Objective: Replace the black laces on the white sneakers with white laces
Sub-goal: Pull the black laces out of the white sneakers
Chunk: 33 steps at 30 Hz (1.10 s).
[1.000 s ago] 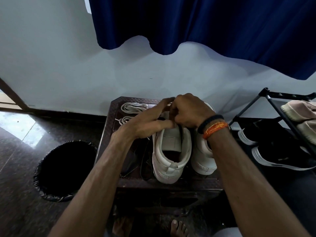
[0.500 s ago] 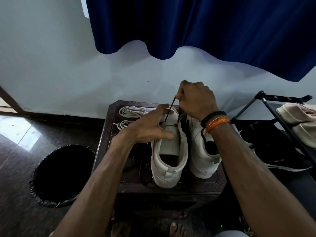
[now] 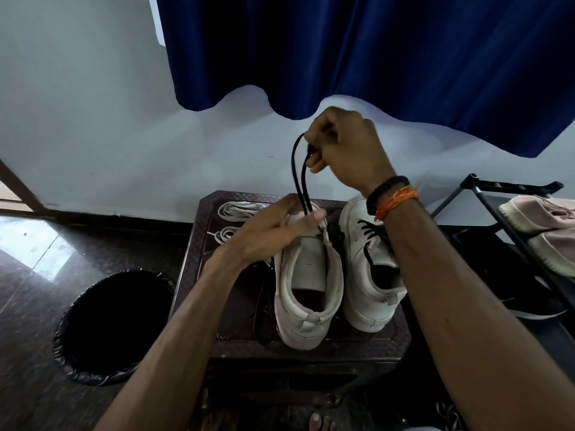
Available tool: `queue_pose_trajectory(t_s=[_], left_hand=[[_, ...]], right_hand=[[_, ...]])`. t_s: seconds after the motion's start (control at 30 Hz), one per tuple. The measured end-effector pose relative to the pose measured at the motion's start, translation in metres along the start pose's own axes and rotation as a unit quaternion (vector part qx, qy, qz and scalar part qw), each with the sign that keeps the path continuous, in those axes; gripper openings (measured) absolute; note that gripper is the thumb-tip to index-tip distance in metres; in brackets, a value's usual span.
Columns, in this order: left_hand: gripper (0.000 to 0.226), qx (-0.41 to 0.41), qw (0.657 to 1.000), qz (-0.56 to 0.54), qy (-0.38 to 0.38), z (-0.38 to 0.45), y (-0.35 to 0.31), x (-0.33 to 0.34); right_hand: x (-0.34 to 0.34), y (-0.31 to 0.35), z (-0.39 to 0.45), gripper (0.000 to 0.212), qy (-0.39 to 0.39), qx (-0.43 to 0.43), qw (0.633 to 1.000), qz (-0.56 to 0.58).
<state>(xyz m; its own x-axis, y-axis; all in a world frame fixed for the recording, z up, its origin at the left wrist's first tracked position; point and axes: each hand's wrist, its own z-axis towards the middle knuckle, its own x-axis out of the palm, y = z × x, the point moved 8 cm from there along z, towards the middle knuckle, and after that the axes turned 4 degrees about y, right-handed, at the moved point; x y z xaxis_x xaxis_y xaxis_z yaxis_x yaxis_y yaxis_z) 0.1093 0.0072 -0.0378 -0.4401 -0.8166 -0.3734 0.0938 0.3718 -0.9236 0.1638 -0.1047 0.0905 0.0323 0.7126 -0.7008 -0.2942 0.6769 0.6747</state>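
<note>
While right fingers (image 3: 314, 150) pinch black lace (image 3: 298, 178) loop above, left fingers (image 3: 306, 217) outstretched, steadying sneaker (image 3: 306, 284)

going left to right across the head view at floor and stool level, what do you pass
bin lined with a black bag → bundled white laces → left sneaker, steadied by the left hand → right sneaker, still black-laced → shoe rack holding pink shoes

Two white sneakers stand side by side, toes at 12 o'clock: the left sneaker (image 3: 306, 287) has a black lace (image 3: 298, 175) looped up out of it; the right sneaker (image 3: 364, 275) remains black-laced. White laces (image 3: 239, 209) lie coiled at 10 o'clock.
</note>
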Motion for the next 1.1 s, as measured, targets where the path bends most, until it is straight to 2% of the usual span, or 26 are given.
queue_pose_trajectory(t_s=[0.13,0.37,0.47,0.5,0.6,0.67,0.77,0.83,0.9,0.97,1.03,1.1], left_hand=[[0.040,0.048,0.992,-0.059,-0.101,0.005,-0.009,-0.013],[0.027,0.083,0.967,-0.215,-0.110,0.004,-0.017,-0.017],[0.025,0.083,0.946,-0.291,-0.115,0.004,-0.012,-0.018],[0.025,0.081,0.941,-0.304,-0.121,0.004,-0.010,-0.020],[0.026,0.079,0.940,-0.298,-0.147,0.004,-0.008,-0.025],[0.028,0.085,0.944,-0.277,-0.154,0.003,-0.012,-0.026],[0.028,0.087,0.950,-0.252,-0.160,0.001,-0.018,-0.023],[0.026,0.080,0.952,-0.256,-0.145,0.001,-0.018,-0.020],[0.019,0.068,0.961,-0.239,-0.123,0.002,-0.015,-0.018],[0.034,0.039,0.972,-0.220,-0.075,0.004,-0.006,-0.011],[0.050,0.014,0.985,-0.169,-0.030,0.007,0.003,-0.003],[0.054,0.007,0.991,-0.134,-0.010,0.010,0.009,0.003]], right_hand=[[0.007,0.002,-0.006,0.008,0.000,0.002,1.000,0.027],[0.011,-0.008,-0.022,0.007,-0.006,0.034,0.991,0.126],[0.001,-0.025,-0.038,0.007,-0.059,0.082,0.993,0.059],[0.001,-0.029,-0.044,0.008,-0.049,0.099,0.994,0.013],[0.024,-0.034,-0.062,0.008,0.075,0.132,0.984,-0.097],[0.041,-0.034,-0.069,0.023,0.125,0.137,0.969,-0.166],[0.053,-0.035,-0.068,0.041,0.106,0.127,0.965,-0.202],[0.053,-0.034,-0.065,0.038,0.081,0.116,0.967,-0.213],[0.053,-0.036,-0.062,0.025,0.085,0.110,0.967,-0.214],[0.051,-0.039,-0.059,0.018,0.100,0.108,0.971,-0.188],[0.045,-0.045,-0.052,0.025,0.107,0.110,0.974,-0.164],[0.037,-0.047,-0.046,0.026,0.097,0.119,0.980,-0.128]])
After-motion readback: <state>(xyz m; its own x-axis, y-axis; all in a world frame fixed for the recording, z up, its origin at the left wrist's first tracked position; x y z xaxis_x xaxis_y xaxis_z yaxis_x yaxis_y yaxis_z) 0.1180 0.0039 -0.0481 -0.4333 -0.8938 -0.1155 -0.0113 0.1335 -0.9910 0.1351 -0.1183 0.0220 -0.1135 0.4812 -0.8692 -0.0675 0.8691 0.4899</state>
